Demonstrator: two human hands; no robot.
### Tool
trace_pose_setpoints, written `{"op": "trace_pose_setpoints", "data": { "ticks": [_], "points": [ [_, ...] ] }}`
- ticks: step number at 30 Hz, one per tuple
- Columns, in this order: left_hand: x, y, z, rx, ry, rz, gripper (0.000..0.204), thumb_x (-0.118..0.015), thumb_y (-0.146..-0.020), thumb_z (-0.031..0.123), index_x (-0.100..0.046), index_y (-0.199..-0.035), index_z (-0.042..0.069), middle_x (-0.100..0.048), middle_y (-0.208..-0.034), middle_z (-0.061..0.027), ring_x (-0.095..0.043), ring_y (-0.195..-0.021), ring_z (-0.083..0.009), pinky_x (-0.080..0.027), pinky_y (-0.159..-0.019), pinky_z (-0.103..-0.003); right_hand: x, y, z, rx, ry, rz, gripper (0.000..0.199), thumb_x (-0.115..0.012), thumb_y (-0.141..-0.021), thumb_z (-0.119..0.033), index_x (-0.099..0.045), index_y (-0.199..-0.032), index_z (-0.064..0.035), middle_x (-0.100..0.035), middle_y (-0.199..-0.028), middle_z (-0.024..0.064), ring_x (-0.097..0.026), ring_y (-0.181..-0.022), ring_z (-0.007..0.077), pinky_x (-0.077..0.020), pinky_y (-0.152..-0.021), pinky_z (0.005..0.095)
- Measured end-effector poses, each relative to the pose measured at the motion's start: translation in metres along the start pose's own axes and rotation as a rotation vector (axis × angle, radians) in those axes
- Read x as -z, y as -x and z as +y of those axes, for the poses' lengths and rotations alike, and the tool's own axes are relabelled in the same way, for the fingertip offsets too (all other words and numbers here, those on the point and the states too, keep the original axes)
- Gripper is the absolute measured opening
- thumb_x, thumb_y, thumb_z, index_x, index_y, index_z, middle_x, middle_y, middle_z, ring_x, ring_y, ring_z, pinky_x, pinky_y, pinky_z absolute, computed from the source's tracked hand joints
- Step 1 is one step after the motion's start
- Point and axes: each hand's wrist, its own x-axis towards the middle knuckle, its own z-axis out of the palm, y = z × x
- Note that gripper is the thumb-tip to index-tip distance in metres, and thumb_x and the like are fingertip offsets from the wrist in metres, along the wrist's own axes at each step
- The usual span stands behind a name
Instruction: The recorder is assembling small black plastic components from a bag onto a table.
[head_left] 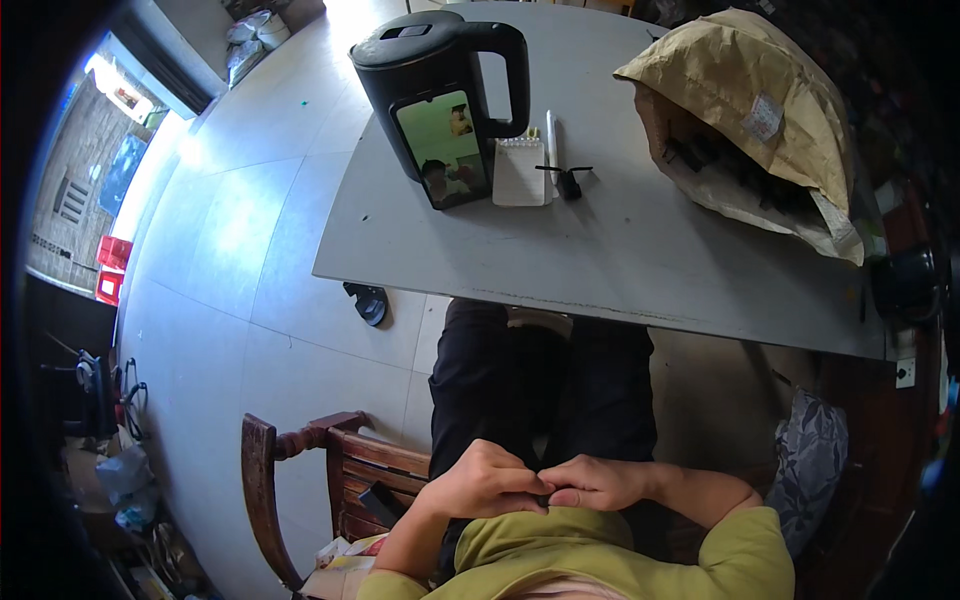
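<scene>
Hands meet low in the view, over the person's lap: the left hand [483,480] is curled with its fingers bent inward, and the right hand [598,483] is curled too, its fingertips touching those of the left. A small dark thing [543,497] shows pinched between the two sets of fingertips; what it is cannot be told. Both forearms come out of yellow-green sleeves [740,555], and dark trousers [540,390] run up from the hands to the edge of the grey bench [650,250]. On the bench, well apart from the hands, a black kettle [440,70] stands upright with a phone [443,150] leaning against its front, the screen lit. Just beside the phone lies a small spiral notepad [519,172], then a white pen [551,140] and a small black clip [567,182]. At the far right of the bench an open brown paper sack [740,90] lies on its side. A wooden chair [300,470] stands to the person's left on the pale tiled floor [240,250]
</scene>
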Motion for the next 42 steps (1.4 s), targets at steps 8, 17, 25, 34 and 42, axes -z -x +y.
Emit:
{"op": "trace_pose_setpoints", "data": {
  "ticks": [8, 17, 25, 34, 42],
  "points": [
    [0.005, 0.005, -0.004, -0.007, -0.078, 0.157, 0.025, -0.077, -0.065, 0.016, -0.065, -0.084, 0.005, -0.054, -0.056, -0.0062, -0.054, -0.047, -0.0227, -0.039, -0.044, -0.030, 0.005, -0.013, -0.010, 0.042, 0.056, 0.115, 0.022, -0.046, -0.094, -0.023, -0.049, -0.098, -0.0016, -0.054, -0.073, 0.0164, -0.055, -0.066, 0.0252, -0.0413, -0.061, 0.0333],
    [-0.001, 0.011, -0.010, 0.312, 0.417, 0.716, 0.020, -0.057, -0.076, 0.015, -0.057, -0.086, -0.002, -0.055, -0.079, -0.0052, -0.046, -0.070, -0.0100, -0.035, -0.065, -0.020, 0.178, -0.075, -0.029, -0.053, 0.796, 1.276, 0.025, -0.064, -0.082, -0.026, -0.057, -0.092, -0.0043, -0.060, -0.070, 0.0074, -0.061, -0.067, 0.0202, -0.0473, -0.059, 0.0316],
    [-0.006, 0.021, -0.028, 0.324, 0.801, 0.639, 0.030, -0.044, -0.088, 0.026, -0.048, -0.072, 0.001, -0.051, -0.072, -0.0061, -0.045, -0.057, -0.0113, -0.034, -0.054, -0.020, 0.231, -0.084, -0.011, -0.219, 1.144, 1.468, 0.024, -0.060, -0.084, -0.022, -0.053, -0.099, -0.0051, -0.061, -0.073, 0.0085, -0.059, -0.061, 0.0181, -0.0489, -0.058, 0.0310],
    [-0.005, -0.019, -0.026, 0.386, 1.025, 0.684, 0.022, -0.048, -0.094, 0.016, -0.051, -0.109, 0.001, -0.048, -0.074, -0.0008, -0.040, -0.055, -0.0047, -0.030, -0.048, -0.017, 0.058, -0.060, -0.004, 0.477, 0.434, 0.798, 0.025, -0.065, -0.078, -0.004, -0.055, -0.100, -0.0026, -0.051, -0.108, 0.0128, -0.053, -0.100, 0.0245, -0.0409, -0.088, 0.0339],
    [0.003, 0.006, -0.023, 0.318, 0.816, 0.853, 0.020, -0.059, -0.088, 0.017, -0.053, -0.098, 0.000, -0.053, -0.072, -0.0023, -0.038, -0.048, -0.0059, -0.028, -0.046, -0.020, 0.081, -0.022, -0.071, 0.248, 1.052, 0.925, 0.045, -0.063, -0.075, -0.003, -0.054, -0.119, -0.0055, -0.065, -0.085, 0.0112, -0.063, -0.069, 0.0244, -0.0511, -0.060, 0.0322]
  ]
}}
